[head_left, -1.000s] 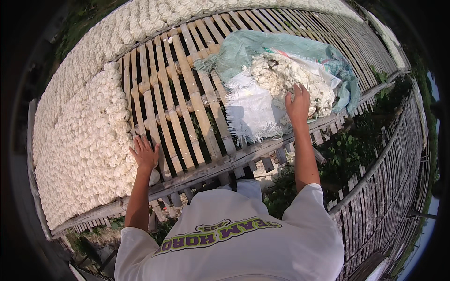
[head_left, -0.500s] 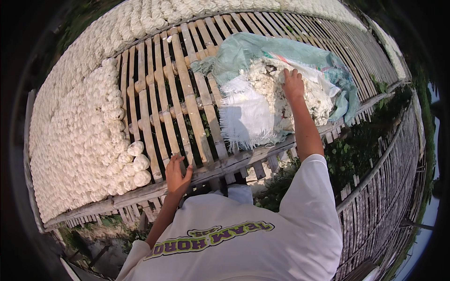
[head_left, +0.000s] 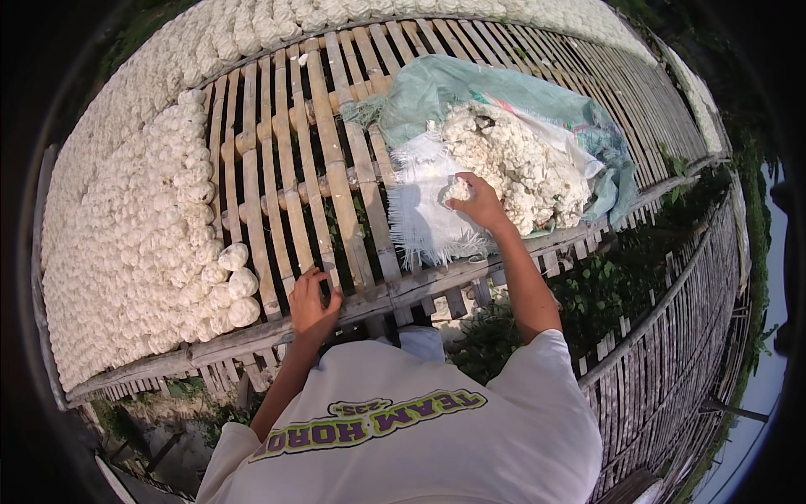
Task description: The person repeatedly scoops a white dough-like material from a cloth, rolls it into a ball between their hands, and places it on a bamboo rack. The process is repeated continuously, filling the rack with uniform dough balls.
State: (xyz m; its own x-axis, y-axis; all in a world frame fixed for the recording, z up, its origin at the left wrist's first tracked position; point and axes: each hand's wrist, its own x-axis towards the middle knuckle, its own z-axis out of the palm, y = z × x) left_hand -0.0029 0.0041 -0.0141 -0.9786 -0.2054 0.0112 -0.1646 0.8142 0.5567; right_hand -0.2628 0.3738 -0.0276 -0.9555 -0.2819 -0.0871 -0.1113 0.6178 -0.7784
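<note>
A broad rack of bamboo slats spans the sunlit outdoor scene, bare strips showing to the left of the sack and beyond it. White rounded clumps, packed close together, cover the rack well to the left of the sack. A second slatted frame, greyer, stands to the near right of the sack, with green foliage between the two. The sack itself, blue-green with a frayed white woven flap, lies opened out on the rack, and a heaped white mass, rough and lumpy, rests on it. The person's left hand is to the near left of the sack, at the rack's edge, fingers loosely bent, thumb apart, nothing visible in it; whether it bears on the bamboo I cannot tell. The right hand is over the sack's flap, just beside the mass, thumb and fingers pinching a small white lump. The step in hand looks like taking a portion from the mass. The next move, I judge, calls for a light pinch, since the lump looks soft enough to crumble, and for a lift clear of the flap, the free left hand being available to steady it.
</note>
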